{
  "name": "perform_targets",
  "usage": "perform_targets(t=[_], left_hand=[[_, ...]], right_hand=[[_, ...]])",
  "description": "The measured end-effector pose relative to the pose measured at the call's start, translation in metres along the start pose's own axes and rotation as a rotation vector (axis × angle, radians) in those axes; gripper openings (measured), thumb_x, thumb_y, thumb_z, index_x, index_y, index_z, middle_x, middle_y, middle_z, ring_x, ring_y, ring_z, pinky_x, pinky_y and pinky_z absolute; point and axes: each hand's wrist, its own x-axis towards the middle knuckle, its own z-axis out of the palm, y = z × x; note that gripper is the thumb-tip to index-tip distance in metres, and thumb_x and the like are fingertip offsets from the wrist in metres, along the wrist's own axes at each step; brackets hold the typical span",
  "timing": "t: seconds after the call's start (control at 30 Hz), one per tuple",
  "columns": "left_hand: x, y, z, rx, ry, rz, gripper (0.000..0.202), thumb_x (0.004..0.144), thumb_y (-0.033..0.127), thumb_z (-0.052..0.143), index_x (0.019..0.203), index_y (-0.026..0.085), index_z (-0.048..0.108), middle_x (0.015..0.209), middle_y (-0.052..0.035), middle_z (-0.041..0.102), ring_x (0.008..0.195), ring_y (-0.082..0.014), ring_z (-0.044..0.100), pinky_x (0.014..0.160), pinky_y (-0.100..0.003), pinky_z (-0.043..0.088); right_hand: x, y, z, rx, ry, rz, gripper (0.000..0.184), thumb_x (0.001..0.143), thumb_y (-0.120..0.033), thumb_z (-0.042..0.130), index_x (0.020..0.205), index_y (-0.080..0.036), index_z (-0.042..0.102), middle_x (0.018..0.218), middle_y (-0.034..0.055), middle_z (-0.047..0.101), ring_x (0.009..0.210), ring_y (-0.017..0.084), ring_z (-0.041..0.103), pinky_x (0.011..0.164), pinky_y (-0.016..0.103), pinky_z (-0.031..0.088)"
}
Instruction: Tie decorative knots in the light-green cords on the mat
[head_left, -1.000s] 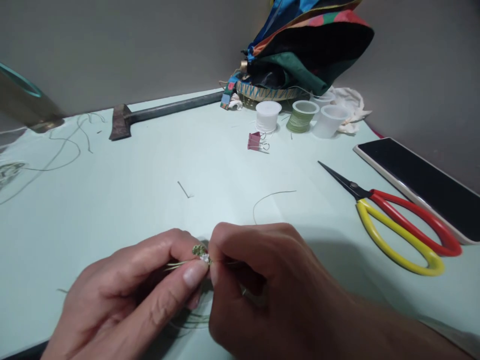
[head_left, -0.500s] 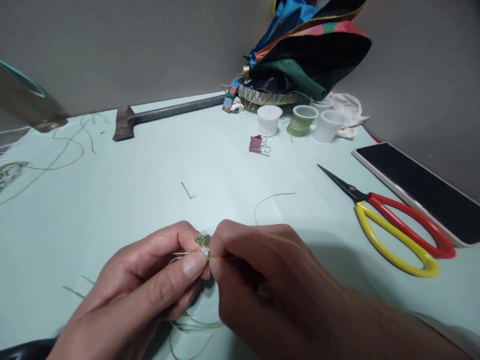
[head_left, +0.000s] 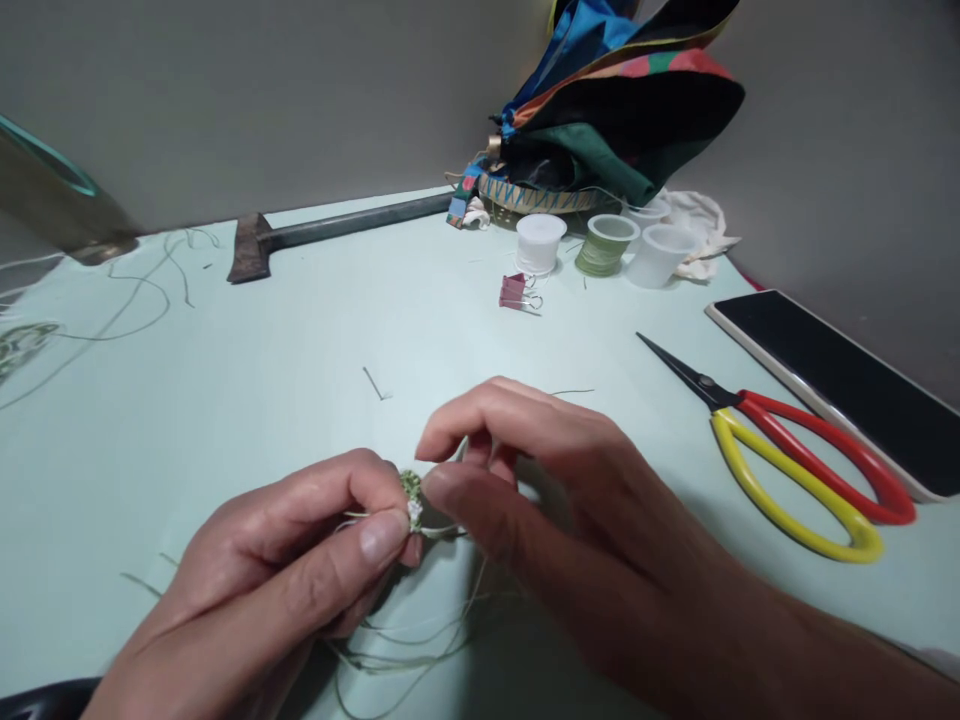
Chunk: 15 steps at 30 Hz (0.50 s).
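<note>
A small piece of knotted green and white cord (head_left: 411, 486) is pinched between the thumb and index finger of my left hand (head_left: 292, 570). Just to its right is my right hand (head_left: 562, 500), its thumb and index finger parted. A strand from the piece runs behind the right thumb; whether the curled rear fingers touch it is hidden. Loose green cords (head_left: 405, 662) hang and loop on the table below both hands. Short cord ends stick out to the left of my left hand.
Scissors with red and yellow handles (head_left: 795, 450) lie at right beside a phone (head_left: 840, 380). A pink binder clip (head_left: 513, 291), a white spool (head_left: 538, 245) and a green thread spool (head_left: 602, 248) are at the back. An axe-shaped hammer (head_left: 251, 245) lies far left.
My right thumb and index finger have come apart from their pinch at the knotted piece, and the hand has lifted slightly. My left hand keeps its pinch.
</note>
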Motion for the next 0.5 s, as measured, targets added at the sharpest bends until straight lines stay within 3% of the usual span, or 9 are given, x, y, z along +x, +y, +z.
perform_targets(t=[0.13,0.2,0.3,0.4,0.5], left_hand=[[0.005,0.003,0.005,0.041,-0.003,0.004,0.027,0.082,0.054,0.077,0.08,0.027,0.08,0.051,-0.0009,0.049,0.062,-0.0248,0.053,0.055,-0.033,0.048],[0.004,0.002,0.003,0.073,0.001,0.017,0.028,0.082,0.055,0.077,0.08,0.027,0.081,0.052,-0.0013,0.05,0.062,-0.0247,0.053,0.054,-0.033,0.047],[-0.004,-0.002,-0.005,0.159,0.024,0.051,0.031,0.085,0.056,0.077,0.076,0.027,0.081,0.055,-0.0015,0.054,0.061,-0.0221,0.051,0.053,-0.03,0.046],[-0.012,-0.008,-0.013,0.252,0.053,0.066,0.035,0.09,0.06,0.074,0.074,0.03,0.079,0.059,0.0001,0.058,0.059,-0.0185,0.052,0.053,-0.026,0.047],[-0.017,-0.005,-0.007,0.281,0.088,0.016,0.031,0.084,0.065,0.079,0.086,0.034,0.081,0.067,0.001,0.068,0.067,-0.02,0.063,0.061,-0.024,0.055]], right_hand=[[0.003,-0.001,0.001,0.258,-0.071,0.165,0.015,0.092,-0.016,0.069,0.08,-0.023,0.064,0.064,-0.0108,0.054,0.059,0.007,0.049,0.054,0.019,0.04],[0.003,-0.001,0.001,0.327,-0.1,0.227,0.019,0.094,-0.015,0.067,0.077,-0.022,0.062,0.061,-0.0099,0.053,0.058,0.007,0.048,0.052,0.018,0.038],[0.003,-0.001,0.0,0.383,-0.096,0.243,0.015,0.095,-0.017,0.066,0.081,-0.022,0.064,0.064,-0.0081,0.057,0.06,0.008,0.052,0.052,0.017,0.04],[0.006,-0.003,0.001,0.387,-0.036,0.289,0.022,0.089,-0.01,0.065,0.071,-0.021,0.061,0.055,-0.0082,0.053,0.052,0.008,0.05,0.045,0.016,0.036],[0.01,-0.006,0.003,0.393,-0.014,0.286,0.024,0.087,-0.009,0.064,0.067,-0.021,0.059,0.051,-0.0076,0.051,0.048,0.008,0.048,0.04,0.015,0.034]])
